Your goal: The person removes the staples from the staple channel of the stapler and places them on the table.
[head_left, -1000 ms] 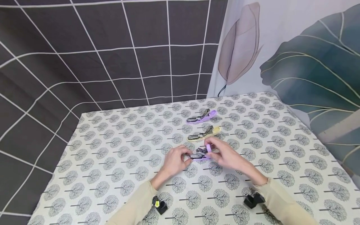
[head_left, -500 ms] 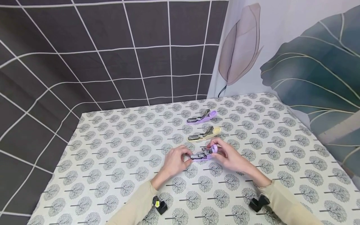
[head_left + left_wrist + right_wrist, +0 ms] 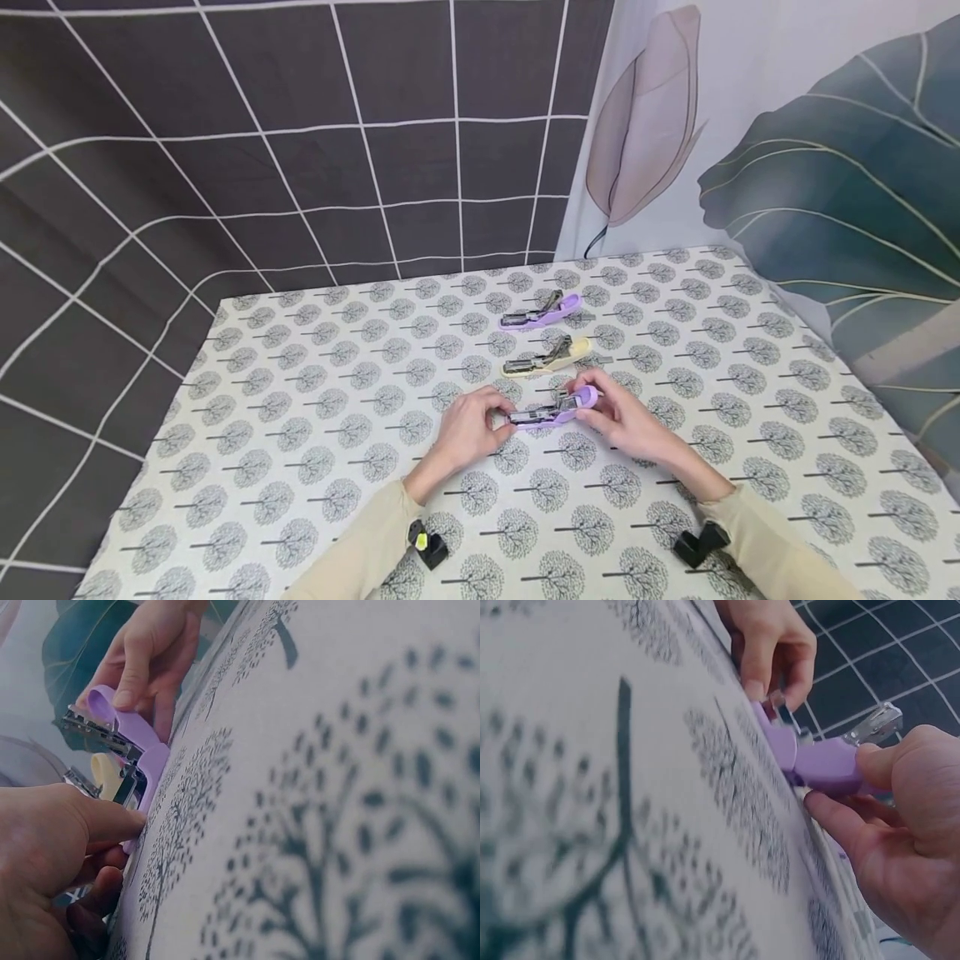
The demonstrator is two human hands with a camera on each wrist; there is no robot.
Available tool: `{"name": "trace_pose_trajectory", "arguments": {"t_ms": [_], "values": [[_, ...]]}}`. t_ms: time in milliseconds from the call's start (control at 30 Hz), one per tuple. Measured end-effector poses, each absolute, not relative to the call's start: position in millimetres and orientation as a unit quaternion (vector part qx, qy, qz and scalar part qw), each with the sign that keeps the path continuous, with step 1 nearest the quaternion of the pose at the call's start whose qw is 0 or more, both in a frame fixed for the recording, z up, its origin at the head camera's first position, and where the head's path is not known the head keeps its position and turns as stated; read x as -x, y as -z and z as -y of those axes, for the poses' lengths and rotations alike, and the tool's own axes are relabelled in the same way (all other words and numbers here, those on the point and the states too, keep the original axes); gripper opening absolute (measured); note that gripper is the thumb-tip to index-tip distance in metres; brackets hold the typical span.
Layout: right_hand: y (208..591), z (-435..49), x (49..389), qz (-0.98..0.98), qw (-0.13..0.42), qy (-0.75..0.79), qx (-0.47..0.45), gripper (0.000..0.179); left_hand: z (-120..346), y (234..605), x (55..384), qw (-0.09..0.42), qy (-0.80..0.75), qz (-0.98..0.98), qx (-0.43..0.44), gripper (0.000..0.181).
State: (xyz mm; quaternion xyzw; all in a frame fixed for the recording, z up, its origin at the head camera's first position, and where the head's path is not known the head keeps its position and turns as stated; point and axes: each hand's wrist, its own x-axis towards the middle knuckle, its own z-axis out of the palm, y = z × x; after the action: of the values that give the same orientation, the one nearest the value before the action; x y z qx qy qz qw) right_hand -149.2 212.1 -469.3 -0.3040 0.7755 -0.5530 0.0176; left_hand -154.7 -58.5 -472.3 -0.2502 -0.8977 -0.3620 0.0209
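Observation:
A purple stapler (image 3: 551,419) lies opened on the tablecloth between both hands, its metal inner parts exposed. My left hand (image 3: 468,423) pinches its left end between thumb and fingers. At the other end, the purple top cover (image 3: 587,397) is swung back to the right, and my right hand (image 3: 622,425) grips it. In the right wrist view the thumb (image 3: 876,763) presses one side of the purple cover, with fingers beneath. A metal strip (image 3: 877,724) juts up from that cover. The left wrist view shows the left thumb (image 3: 120,821) against the purple base.
Behind the hands lies a cream-yellow stapler (image 3: 573,353), opened, and farther back another opened purple stapler (image 3: 558,311). Both point the same way. A tree-print cloth (image 3: 337,500) covers the table. Dark grid fabric (image 3: 405,167) hangs behind it, and a leaf-print curtain (image 3: 840,183) on the right.
My right hand has moved right, swinging the purple stapler's top cover from nearly upright back and down to the right. The left hand keeps its hold on the left end.

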Motion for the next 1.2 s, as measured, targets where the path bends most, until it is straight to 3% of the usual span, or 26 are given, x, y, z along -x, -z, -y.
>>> {"name": "trace_pose_trajectory", "arguments": {"t_ms": [400,567,633,733,833,900,1000,1200], "values": [[471.2,-224.0,147.1,-0.803,0.040,0.532,0.266,0.025,60.5,471.3,154.5,0.016,0.366,0.897,0.248,0.020],[462.9,-224.0,146.3,-0.812,0.057,0.515,0.270,0.035,60.3,472.6,156.8,0.011,0.369,0.895,0.249,0.021],[458.4,-222.7,144.6,-0.825,0.022,0.493,0.277,0.042,60.4,472.7,157.5,0.013,0.368,0.895,0.251,0.021],[451.4,-218.4,142.4,-0.838,-0.093,0.450,0.294,0.052,61.2,472.1,157.5,0.016,0.365,0.896,0.251,0.022],[442.4,-210.5,140.5,-0.828,-0.208,0.430,0.294,0.051,62.1,471.6,156.6,0.016,0.365,0.897,0.250,0.022],[435.8,-203.4,137.4,-0.815,-0.241,0.442,0.288,0.045,62.4,471.8,156.2,0.015,0.366,0.896,0.250,0.022],[426.4,-190.8,129.1,-0.799,-0.222,0.491,0.266,0.034,61.8,472.2,156.1,0.015,0.369,0.894,0.253,0.022],[416.1,-166.5,109.4,-0.795,-0.044,0.578,0.177,0.024,59.9,472.8,156.4,0.015,0.374,0.892,0.255,0.022]]}}
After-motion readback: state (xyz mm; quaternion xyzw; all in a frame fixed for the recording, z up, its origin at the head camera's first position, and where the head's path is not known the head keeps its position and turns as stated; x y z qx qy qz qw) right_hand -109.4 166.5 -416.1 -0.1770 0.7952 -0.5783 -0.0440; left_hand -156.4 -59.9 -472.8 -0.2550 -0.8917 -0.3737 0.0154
